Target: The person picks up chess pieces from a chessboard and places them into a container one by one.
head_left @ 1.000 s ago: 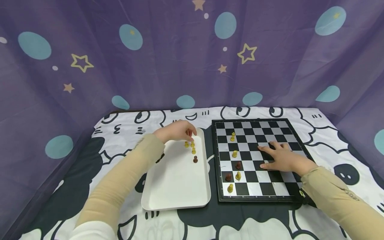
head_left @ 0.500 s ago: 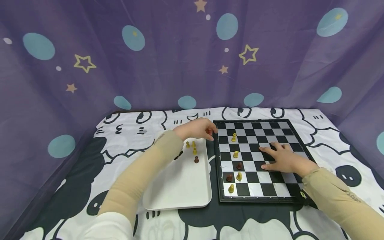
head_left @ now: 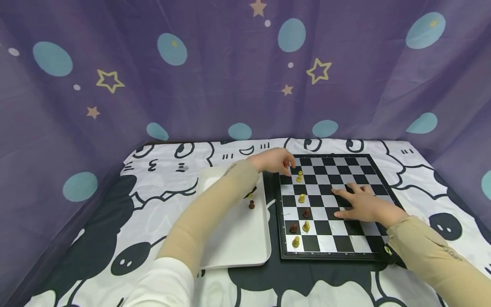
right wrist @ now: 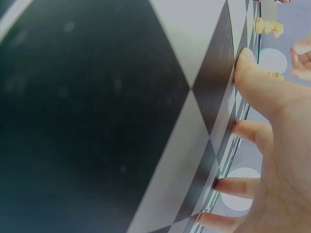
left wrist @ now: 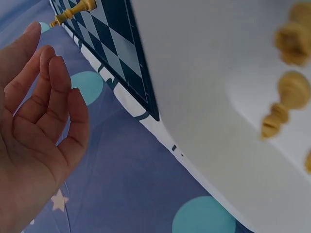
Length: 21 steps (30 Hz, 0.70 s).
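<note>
My left hand (head_left: 273, 161) hovers over the far left corner of the chessboard (head_left: 326, 256), beside a yellow chess piece (head_left: 299, 176). In the left wrist view its fingers (left wrist: 60, 82) are loosely bent, thumb and fingertips apart, with nothing between them; that yellow chess piece (left wrist: 73, 12) stands just past the fingertips. On the board's right half rests my right hand (head_left: 362, 204), its fingers spread and fingertips touching the squares. Along the board's left side stand more yellow pieces (head_left: 301, 198) and two dark red pieces (head_left: 306, 212).
A white tray (head_left: 234, 243) lies left of the board, partly covered by the left forearm. It holds a dark red piece (head_left: 251, 204) and several yellow pieces (left wrist: 291, 92). A cartoon-print cloth (head_left: 314, 290) covers the table, and a purple curtain (head_left: 215, 98) hangs behind.
The left hand has moved right, from above the yellow pieces in the tray to the board's far left corner. The right hand has stayed in place on the board.
</note>
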Available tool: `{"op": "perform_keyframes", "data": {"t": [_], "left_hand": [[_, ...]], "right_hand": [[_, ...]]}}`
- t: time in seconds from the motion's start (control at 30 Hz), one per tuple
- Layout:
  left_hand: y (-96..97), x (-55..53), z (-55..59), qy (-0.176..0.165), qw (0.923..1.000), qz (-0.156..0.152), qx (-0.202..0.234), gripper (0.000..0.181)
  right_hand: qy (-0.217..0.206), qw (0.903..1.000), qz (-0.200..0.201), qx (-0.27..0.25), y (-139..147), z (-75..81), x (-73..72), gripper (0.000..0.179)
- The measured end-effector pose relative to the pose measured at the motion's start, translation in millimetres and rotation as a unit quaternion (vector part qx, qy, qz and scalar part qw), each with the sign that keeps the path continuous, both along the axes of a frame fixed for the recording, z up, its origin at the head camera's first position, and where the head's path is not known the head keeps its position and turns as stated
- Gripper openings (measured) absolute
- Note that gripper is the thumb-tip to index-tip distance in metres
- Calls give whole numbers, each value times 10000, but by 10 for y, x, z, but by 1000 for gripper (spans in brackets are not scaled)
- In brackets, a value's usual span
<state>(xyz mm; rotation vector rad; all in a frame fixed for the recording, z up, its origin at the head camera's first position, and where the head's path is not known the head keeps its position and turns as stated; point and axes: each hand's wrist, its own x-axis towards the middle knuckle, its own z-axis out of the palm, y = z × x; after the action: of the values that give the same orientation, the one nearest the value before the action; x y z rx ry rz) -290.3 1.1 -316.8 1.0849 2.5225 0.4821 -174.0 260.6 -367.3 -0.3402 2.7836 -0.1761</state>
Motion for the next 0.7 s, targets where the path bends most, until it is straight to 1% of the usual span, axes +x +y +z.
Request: {"op": "perform_keyframes", "data": {"t": [0.13,0.4,0.5,0.7], "left_hand": [[87,-22,-5,99,9998,-147,-128,29],[229,-90,16,276,9983,-241,-448,27],[272,-104,5,253,9979,-289,-517,27],[330,-99,-23,152,9976,-384,-558,24]], "right_hand": [[50,10000,26,-48,1,-1,-6,90],[34,10000,-33,-19,-7,24,-5,87],[26,10000,-44,-35,-5,19,-4,86],[6,10000,-45,-12,0,0,1,86]]}}
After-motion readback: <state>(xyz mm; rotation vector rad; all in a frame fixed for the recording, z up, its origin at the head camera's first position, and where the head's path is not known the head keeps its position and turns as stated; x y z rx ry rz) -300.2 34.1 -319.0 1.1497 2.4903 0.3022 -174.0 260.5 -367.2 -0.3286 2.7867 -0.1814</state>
